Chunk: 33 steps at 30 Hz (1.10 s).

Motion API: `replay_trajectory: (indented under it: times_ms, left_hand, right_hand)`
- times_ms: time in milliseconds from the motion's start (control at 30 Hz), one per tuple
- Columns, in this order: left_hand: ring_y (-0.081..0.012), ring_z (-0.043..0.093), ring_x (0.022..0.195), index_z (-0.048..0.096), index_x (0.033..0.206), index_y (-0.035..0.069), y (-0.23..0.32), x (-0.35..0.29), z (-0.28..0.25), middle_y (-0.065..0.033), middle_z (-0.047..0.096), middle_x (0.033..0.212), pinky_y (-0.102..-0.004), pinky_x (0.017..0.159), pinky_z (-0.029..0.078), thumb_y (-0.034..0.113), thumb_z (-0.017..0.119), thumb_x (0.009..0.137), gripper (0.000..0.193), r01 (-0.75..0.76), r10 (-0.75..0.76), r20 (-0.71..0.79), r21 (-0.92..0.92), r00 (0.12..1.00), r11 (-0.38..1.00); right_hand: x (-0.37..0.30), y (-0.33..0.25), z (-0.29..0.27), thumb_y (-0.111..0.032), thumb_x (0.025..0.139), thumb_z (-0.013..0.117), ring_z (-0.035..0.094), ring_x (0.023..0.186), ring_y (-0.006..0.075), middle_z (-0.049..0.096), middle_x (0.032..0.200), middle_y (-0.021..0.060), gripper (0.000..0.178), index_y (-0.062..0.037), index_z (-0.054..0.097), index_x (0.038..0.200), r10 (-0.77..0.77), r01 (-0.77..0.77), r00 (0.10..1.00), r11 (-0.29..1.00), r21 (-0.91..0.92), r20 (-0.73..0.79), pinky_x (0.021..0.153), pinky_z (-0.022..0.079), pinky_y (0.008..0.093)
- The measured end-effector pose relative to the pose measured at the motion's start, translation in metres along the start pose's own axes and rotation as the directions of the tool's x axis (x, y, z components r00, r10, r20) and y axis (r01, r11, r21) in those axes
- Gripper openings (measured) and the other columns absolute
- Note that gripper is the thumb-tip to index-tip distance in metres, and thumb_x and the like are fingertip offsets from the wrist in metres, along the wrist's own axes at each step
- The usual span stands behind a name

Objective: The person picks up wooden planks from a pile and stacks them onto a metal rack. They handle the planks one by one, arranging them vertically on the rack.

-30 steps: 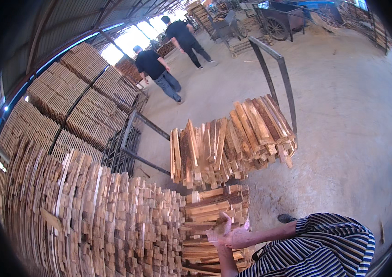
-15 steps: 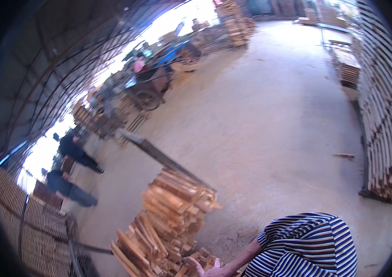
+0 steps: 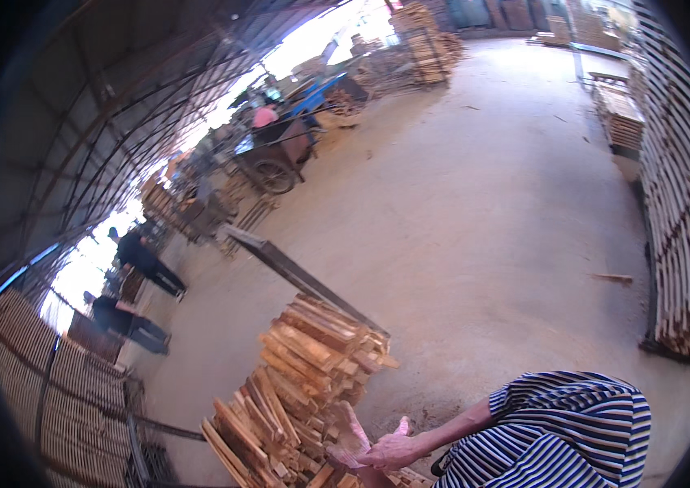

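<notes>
My left hand (image 3: 348, 442), fingers stretched apart, is over the near end of a heap of wooden strips (image 3: 296, 390). Its forearm drops to the lower edge of the head view. Across the left wrist lies my right hand (image 3: 393, 450), fingers curled round it and thumb standing up. From the lower right a striped sleeve (image 3: 564, 423) covers most of my right arm. No wooden piece shows in either hand. Whether a glove is on the left hand is too blurred to tell.
A dark beam (image 3: 296, 276) slants beyond the heap. A wheeled cart (image 3: 276, 159) stands farther off. Two people (image 3: 145, 260) in dark clothes are at left. Stacked slats line the right wall (image 3: 678, 220) and lower left (image 3: 28, 374). A wood scrap (image 3: 611, 278) lies on the floor.
Both hands have risen in the picture, showing more of themselves, and my right hand now closes round the left wrist. The view has shifted slightly, so the surroundings sit farther right.
</notes>
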<state>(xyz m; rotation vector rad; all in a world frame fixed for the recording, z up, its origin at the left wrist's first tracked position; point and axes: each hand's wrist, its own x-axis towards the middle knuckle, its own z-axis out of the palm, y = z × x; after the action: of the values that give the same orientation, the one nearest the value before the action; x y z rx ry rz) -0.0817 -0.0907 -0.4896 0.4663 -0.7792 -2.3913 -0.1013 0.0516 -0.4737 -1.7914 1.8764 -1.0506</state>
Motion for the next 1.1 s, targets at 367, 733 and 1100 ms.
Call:
replay_trajectory:
  times_ms: [367,733,1100]
  left_hand:
    - [-0.0296,0.049,0.132,0.034,0.145,-0.009,0.034,-0.045,0.000,-0.0176,0.055,0.140,-0.0414,0.112,0.044,0.056,0.076,0.081,0.101,-0.209,0.237,0.056,-0.308,0.970,0.928]
    - [-0.0221,0.066,0.105,0.059,0.126,-0.007,0.028,-0.110,-0.122,-0.0135,0.069,0.112,-0.0370,0.093,0.057,0.015,0.047,0.103,0.034,-0.272,0.076,-0.474,-0.360,0.877,0.893]
    - [-0.0213,0.066,0.098,0.042,0.140,-0.006,0.004,-0.096,-0.006,-0.0127,0.068,0.113,-0.0331,0.082,0.056,0.025,0.056,0.099,0.053,0.164,-0.157,-0.196,0.019,0.968,0.986]
  right_hand:
    - [-0.006,-0.036,0.012,-0.020,0.084,0.065,0.067,0.072,0.0414,0.066,0.088,0.0183,0.059,-0.0116,0.044,0.139,-0.158,0.161,0.980,0.987,-0.019,0.121,0.058,0.050,0.0532]
    - [-0.015,-0.062,0.021,-0.015,0.087,0.062,0.064,0.068,0.0340,0.064,0.077,0.0127,0.035,-0.0076,0.050,0.120,-0.303,0.261,0.945,0.927,0.269,0.127,0.055,0.049,0.0478]
    - [-0.003,-0.055,-0.003,-0.014,0.090,0.059,0.060,0.059,0.0195,0.061,0.074,0.0023,0.023,-0.0072,0.054,0.112,-0.393,0.219,0.919,0.527,0.821,0.008,0.050,0.047,0.0391]
